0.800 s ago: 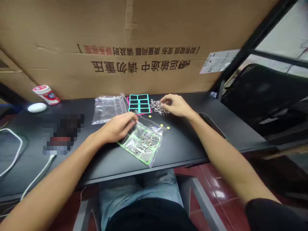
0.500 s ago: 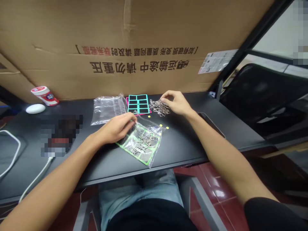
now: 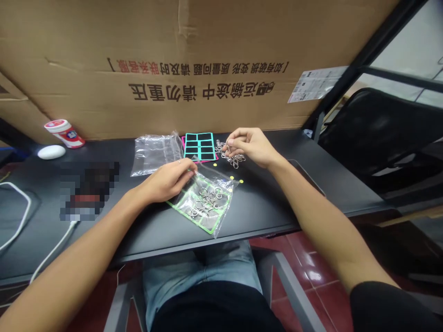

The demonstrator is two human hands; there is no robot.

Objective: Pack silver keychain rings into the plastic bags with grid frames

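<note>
black table (image 3: 273,193), cardboard carton (image 3: 194,46) behind; left hand (image 3: 166,182), grip narrow on a ring-filled plastic bag (image 3: 204,207); right hand (image 3: 251,147), grip narrow on loose metal rings (image 3: 230,154)

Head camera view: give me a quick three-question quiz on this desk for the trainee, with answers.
1. True or false: the left hand touches the clear bag with a green edge, which holds metal rings.
2. What are the right hand's fingers closest to?
A. the loose pile of metal rings
B. the white mouse
C. the red-and-white bottle
3. Fill in the blank: the teal-and-black grid card lies on a backing that shows ____ at its edges.

Key: 1 true; 2 A; 3 pink.
</note>
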